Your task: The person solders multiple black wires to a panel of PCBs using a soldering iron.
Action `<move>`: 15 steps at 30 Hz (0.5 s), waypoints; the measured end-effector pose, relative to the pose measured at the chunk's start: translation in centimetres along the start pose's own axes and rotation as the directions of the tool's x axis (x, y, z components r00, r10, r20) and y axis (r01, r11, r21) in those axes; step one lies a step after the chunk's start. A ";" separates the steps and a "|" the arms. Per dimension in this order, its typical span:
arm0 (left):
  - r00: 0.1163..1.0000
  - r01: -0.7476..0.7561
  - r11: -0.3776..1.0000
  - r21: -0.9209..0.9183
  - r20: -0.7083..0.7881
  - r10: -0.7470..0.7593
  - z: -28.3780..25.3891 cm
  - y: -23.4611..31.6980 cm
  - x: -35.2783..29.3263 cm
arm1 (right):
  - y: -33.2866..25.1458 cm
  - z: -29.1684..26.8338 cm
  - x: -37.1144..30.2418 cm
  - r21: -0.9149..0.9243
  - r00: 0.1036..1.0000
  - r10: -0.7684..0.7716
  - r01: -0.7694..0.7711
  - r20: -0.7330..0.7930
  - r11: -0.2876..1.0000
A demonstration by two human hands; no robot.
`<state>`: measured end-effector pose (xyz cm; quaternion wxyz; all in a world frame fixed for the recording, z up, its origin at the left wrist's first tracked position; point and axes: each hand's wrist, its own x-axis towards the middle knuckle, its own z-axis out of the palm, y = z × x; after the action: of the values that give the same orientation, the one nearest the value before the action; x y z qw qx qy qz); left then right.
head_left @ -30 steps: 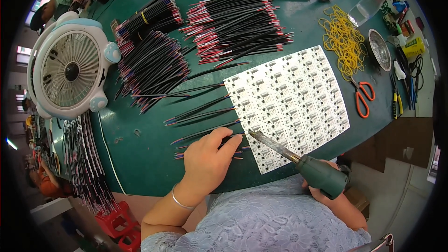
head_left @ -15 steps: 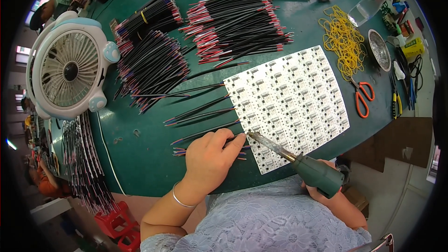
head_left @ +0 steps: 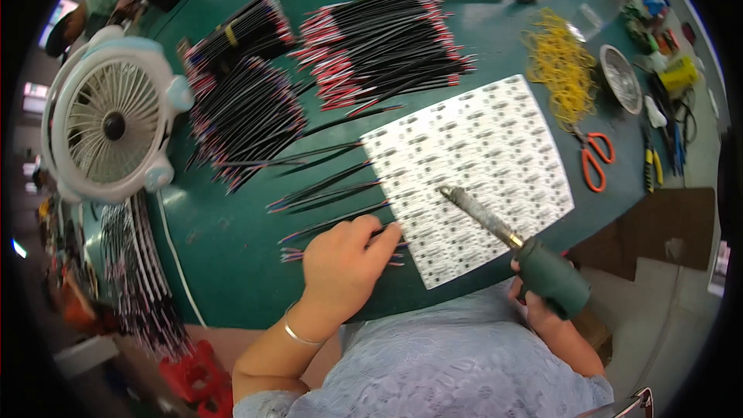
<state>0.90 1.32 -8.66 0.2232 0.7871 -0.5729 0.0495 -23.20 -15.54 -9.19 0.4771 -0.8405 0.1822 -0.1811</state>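
Observation:
My left hand [head_left: 339, 262] is closed at the left edge of a white circuit board sheet [head_left: 487, 147], thumb and forefinger pinched on a black cable that the fingers mostly hide. Several black cables [head_left: 325, 193] with coloured ends stick out leftward from that edge, and more lie partly under the hand. In my right hand [head_left: 546, 316] is a soldering iron [head_left: 554, 277] with a dark green handle. Its tip hangs over the left half of the sheet, and I cannot tell whether it touches.
Bundles of black cables [head_left: 387, 46] with red and white ends lie beyond the sheet, with darker bundles [head_left: 251, 104] beside them. A white fan [head_left: 114, 125] stands at left. Yellow rubber bands [head_left: 559, 66], a metal bowl [head_left: 619, 77] and orange-handled scissors [head_left: 596, 161] lie at right.
The soldering iron has moved right and away from the sheet's left edge, its tip now farther over the sheet. My left hand has stayed nearly in place. The whole view is shifted slightly and blurred.

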 end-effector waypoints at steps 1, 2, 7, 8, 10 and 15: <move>0.999 0.032 0.999 -0.007 0.014 -0.032 0.0 -0.1 0.0 | 0.4 -0.6 -0.2 0.135 0.995 0.087 -0.081 -0.042 0.988; 0.998 0.058 0.998 -0.017 0.029 -0.058 -0.1 -0.1 -0.1 | 0.7 -1.3 -0.4 0.271 0.981 0.174 -0.147 -0.082 0.951; 0.998 0.062 0.995 0.077 0.002 -0.062 0.0 -0.1 -0.8 | 0.8 -5.0 4.3 0.269 0.712 0.193 -0.005 -0.675 0.963; 0.999 0.038 0.997 0.061 -0.001 -0.038 0.0 0.0 -0.8 | 0.7 -6.6 4.9 0.147 0.666 0.095 0.022 -0.740 0.989; 0.999 0.038 0.997 0.067 -0.007 -0.038 0.1 0.2 -0.7 | 1.1 -9.5 5.6 0.127 0.570 0.078 0.048 -0.818 0.991; 1.000 0.019 0.998 0.056 -0.017 -0.018 0.3 0.8 -0.5 | 5.8 -15.1 9.2 -0.003 0.440 0.116 -0.261 -0.890 0.965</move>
<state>-0.02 1.45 -8.86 0.2062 0.7980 -0.5620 0.0702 -23.23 -33.82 -5.81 0.2706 -0.6302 0.5072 -0.5220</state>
